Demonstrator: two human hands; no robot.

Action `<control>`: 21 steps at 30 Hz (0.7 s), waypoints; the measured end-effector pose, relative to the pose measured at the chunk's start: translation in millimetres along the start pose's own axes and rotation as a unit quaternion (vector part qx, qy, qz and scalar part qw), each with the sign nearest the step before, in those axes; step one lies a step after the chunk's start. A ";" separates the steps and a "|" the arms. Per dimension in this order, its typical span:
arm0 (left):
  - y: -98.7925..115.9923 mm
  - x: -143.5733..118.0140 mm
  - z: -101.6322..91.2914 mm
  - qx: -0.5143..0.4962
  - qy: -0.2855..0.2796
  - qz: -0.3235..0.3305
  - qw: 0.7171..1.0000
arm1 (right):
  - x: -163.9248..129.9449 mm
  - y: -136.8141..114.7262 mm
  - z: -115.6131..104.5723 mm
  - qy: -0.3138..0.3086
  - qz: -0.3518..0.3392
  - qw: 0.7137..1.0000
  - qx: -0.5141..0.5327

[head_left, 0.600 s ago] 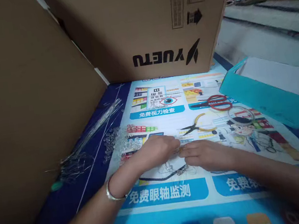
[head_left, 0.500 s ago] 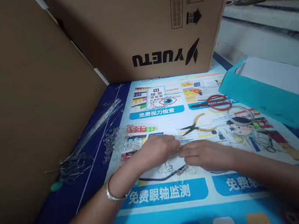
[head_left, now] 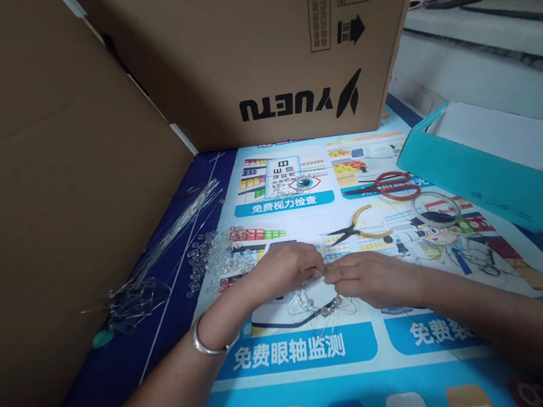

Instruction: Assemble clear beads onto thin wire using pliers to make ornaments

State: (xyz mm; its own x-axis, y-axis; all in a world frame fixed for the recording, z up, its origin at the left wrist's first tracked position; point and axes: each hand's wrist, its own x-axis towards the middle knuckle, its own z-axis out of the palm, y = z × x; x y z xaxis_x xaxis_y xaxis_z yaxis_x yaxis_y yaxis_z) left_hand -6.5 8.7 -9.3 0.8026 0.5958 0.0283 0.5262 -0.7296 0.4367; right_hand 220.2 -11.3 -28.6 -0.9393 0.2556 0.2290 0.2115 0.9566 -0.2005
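Note:
My left hand (head_left: 288, 269) and my right hand (head_left: 370, 278) meet fingertip to fingertip over the printed sheet, both pinched closed. From their fingers hangs a curved strand of clear beads on thin wire (head_left: 325, 310), its loose wire ends spreading out below. The exact bit between the fingertips is too small to make out. A heap of loose clear beads (head_left: 215, 255) lies left of my left hand. Just beyond my hands rest yellow-handled pliers (head_left: 354, 227), jaws pointing left. Farther back are red-handled scissors (head_left: 393, 186).
A coil of clear line (head_left: 436, 208) and tangled dark wire (head_left: 482, 261) lie to the right. A bundle of thin wires (head_left: 178, 223) lies at the left. Cardboard panels (head_left: 209, 50) wall off the left and back. A teal box (head_left: 494, 172) stands at the right.
My left hand has shifted slightly left and its fingertips have drawn back a little from the right ones. More of the beaded strand shows. The right hand is nearly still.

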 end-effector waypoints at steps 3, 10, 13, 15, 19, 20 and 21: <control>-3.0 0.1 0.1 -0.017 -0.003 0.008 1.000 | -0.1 1.1 1.4 -0.003 0.002 1.000 0.012; -5.6 -0.3 2.2 -0.045 -0.004 -0.002 0.999 | 1.8 0.7 1.7 -0.001 0.026 0.999 0.047; -6.2 -1.2 4.2 -0.054 0.004 -0.001 0.999 | 2.6 -0.4 -0.1 -0.010 0.033 0.998 0.058; -6.8 -1.9 5.9 -0.059 0.011 0.000 0.998 | 2.6 -1.2 -1.3 -0.013 0.037 0.997 0.066; -8.4 -3.4 9.7 -0.069 0.025 -0.002 0.997 | 2.1 -2.4 -2.9 -0.015 0.042 0.996 0.076; -8.9 -3.8 10.6 -0.070 0.029 -0.002 0.997 | 2.2 -2.7 -3.1 -0.018 0.044 0.996 0.076; -9.3 -4.0 11.3 -0.072 0.032 -0.002 0.997 | 2.3 -2.9 -3.2 -0.021 0.046 0.996 0.076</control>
State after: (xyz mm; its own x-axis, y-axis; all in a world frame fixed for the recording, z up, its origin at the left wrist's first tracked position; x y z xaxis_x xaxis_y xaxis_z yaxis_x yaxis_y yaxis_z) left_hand -11.4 9.3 -23.7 0.7785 0.6224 0.0810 0.4804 -0.6738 0.5615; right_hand 218.3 -13.0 -24.5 -0.9288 0.3325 0.1639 0.2572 0.8964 -0.3610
